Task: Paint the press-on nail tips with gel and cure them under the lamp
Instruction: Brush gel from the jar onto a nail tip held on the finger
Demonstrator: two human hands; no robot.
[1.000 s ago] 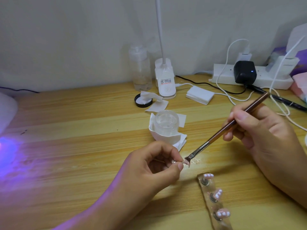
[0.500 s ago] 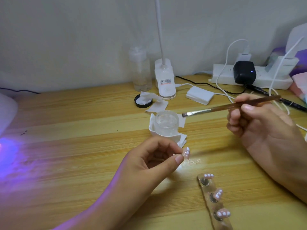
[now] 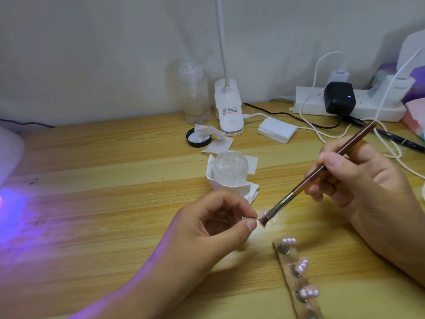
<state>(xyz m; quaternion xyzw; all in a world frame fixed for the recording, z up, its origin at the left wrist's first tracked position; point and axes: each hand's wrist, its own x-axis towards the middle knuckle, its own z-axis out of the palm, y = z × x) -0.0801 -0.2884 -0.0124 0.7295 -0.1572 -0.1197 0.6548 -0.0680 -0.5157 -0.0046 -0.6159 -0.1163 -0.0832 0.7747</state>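
My left hand [image 3: 213, 224] pinches a small stand between thumb and forefinger, with a pale nail tip [image 3: 262, 214] on its end. My right hand [image 3: 358, 180] grips a brown flat brush [image 3: 317, 172] like a pen, its bristles touching that nail tip. An open clear jar of gel [image 3: 230, 169] stands behind on white wipes. A clear holder strip [image 3: 296, 279] at the lower right carries three painted nail tips. The curing lamp [image 3: 9, 153] sits at the left edge, casting violet light on the wood.
A clear bottle [image 3: 195, 93], a white desk lamp base [image 3: 228, 107], a black lid [image 3: 198, 138] with a wipe and a white pad stack [image 3: 277, 131] stand at the back. A power strip [image 3: 345, 104] with plugs and cables lies at the back right.
My right hand brought the brush down from beside the gel jar and set its bristles on the nail tip. My left hand stayed where it was.
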